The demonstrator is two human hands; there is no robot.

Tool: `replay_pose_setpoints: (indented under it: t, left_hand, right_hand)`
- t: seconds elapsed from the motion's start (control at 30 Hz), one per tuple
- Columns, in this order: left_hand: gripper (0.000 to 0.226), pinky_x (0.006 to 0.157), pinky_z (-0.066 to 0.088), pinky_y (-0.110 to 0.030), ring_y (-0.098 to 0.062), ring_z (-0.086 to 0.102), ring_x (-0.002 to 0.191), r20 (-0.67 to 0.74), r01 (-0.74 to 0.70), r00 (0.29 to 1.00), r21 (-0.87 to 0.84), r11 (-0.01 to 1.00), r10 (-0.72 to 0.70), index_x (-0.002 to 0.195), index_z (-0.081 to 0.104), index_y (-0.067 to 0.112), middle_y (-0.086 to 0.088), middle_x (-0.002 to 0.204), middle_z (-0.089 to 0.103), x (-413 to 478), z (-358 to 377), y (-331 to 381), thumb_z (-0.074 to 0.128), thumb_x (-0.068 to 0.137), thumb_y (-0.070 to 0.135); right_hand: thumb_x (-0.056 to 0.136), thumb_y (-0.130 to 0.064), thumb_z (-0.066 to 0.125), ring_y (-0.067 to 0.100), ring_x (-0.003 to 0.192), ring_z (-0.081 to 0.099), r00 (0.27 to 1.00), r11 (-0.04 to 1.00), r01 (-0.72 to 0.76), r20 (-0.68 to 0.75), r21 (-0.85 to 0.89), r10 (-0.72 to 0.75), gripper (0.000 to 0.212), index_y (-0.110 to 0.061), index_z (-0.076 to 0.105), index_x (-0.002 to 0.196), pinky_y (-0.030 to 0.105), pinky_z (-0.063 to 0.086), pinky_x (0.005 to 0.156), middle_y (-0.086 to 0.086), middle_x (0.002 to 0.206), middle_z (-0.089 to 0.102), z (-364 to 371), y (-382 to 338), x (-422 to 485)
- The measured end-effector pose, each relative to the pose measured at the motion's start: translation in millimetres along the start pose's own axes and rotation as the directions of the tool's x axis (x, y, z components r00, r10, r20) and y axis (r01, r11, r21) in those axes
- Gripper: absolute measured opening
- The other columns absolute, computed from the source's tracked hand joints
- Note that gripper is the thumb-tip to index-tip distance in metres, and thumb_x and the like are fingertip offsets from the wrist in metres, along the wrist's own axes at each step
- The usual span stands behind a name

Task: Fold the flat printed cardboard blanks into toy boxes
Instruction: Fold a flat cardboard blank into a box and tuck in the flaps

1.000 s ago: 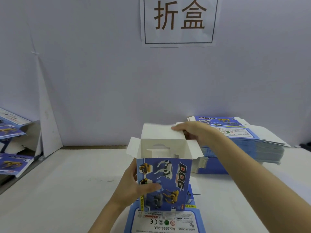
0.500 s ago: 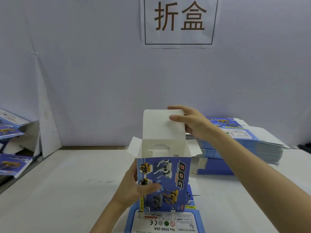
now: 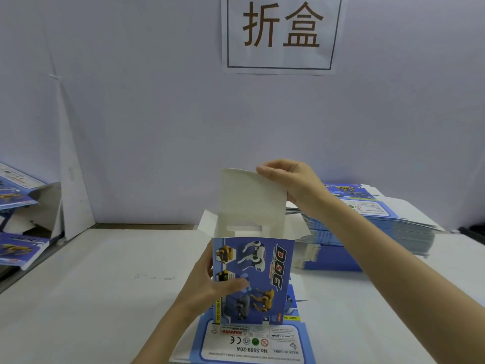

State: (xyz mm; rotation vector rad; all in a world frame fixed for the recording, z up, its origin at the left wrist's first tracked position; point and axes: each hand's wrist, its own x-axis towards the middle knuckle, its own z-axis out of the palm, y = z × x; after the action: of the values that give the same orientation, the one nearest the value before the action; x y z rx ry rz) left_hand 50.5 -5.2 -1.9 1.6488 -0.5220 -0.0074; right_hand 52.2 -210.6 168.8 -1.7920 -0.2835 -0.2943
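A blue toy box [image 3: 265, 274] printed with robot dogs and "DOG" stands upright in the middle of the white table, its top open. My left hand [image 3: 207, 285] grips its left side, thumb across the printed front. My right hand [image 3: 291, 179] pinches the top right corner of the box's tall white lid flap [image 3: 252, 200], which stands nearly upright and curls slightly. Two small white side flaps stick outward at the top. The box stands on a flat printed blank [image 3: 252, 345] lying at the table's near edge.
A thick stack of flat blue blanks [image 3: 380, 227] lies at the right, behind my right forearm. Several folded boxes [image 3: 18, 248] lie at the far left beside a leaning white card [image 3: 73, 179]. A paper sign [image 3: 280, 32] hangs on the wall.
My right hand has lifted the lid flap from lying back and low to standing nearly upright. My left hand and the box have stayed put.
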Motion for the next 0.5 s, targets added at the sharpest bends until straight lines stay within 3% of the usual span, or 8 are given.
replay_pose_setpoints:
  t: [0.1,0.2,0.33,0.5]
  left_hand:
    - [0.082,0.069,0.049,-0.006,0.008,0.063,0.098,-0.011,0.007,1.0,0.005,1.0,-0.006,0.117,0.052,0.034,0.032,0.106,0.065,-0.2,0.3,0.0,0.085,0.044,0.052]
    - [0.08,0.067,0.049,-0.006,0.007,0.064,0.096,0.0,0.009,1.0,0.004,1.0,-0.009,0.118,0.052,0.033,0.03,0.105,0.066,0.2,0.0,0.3,0.086,0.046,0.049]
    - [0.082,0.065,0.048,-0.005,0.011,0.062,0.097,-0.007,0.014,1.0,0.003,1.0,-0.014,0.116,0.051,0.035,0.034,0.104,0.065,-0.9,0.3,1.0,0.084,0.043,0.053]
    - [0.082,0.067,0.051,-0.008,0.005,0.064,0.098,0.003,0.018,1.0,0.004,1.0,-0.018,0.115,0.053,0.035,0.028,0.106,0.067,-0.1,0.7,0.4,0.085,0.042,0.055]
  right_hand:
    - [0.087,-0.03,0.068,0.012,0.072,0.067,0.993,0.987,-0.076,0.078,-0.144,0.088,0.009,-0.023,0.072,0.092,0.031,0.058,0.073,-0.003,0.08,0.073,-1.2,-2.5,2.3]
    - [0.088,-0.027,0.068,0.012,0.07,0.064,1.0,0.958,-0.003,0.024,-0.288,0.01,0.005,-0.028,0.07,0.083,0.026,0.054,0.068,-0.005,0.077,0.069,3.0,-3.9,2.4]
    - [0.089,-0.032,0.066,0.007,0.068,0.062,1.0,0.949,0.007,0.021,-0.315,0.0,0.005,-0.028,0.066,0.091,0.016,0.051,0.057,-0.008,0.079,0.065,6.1,-4.9,0.0]
    - [0.089,-0.027,0.066,-0.004,0.059,0.062,0.997,0.961,0.071,-0.019,-0.265,-0.079,0.002,-0.026,0.067,0.088,0.01,0.047,0.053,-0.008,0.079,0.066,5.6,4.6,-6.7]
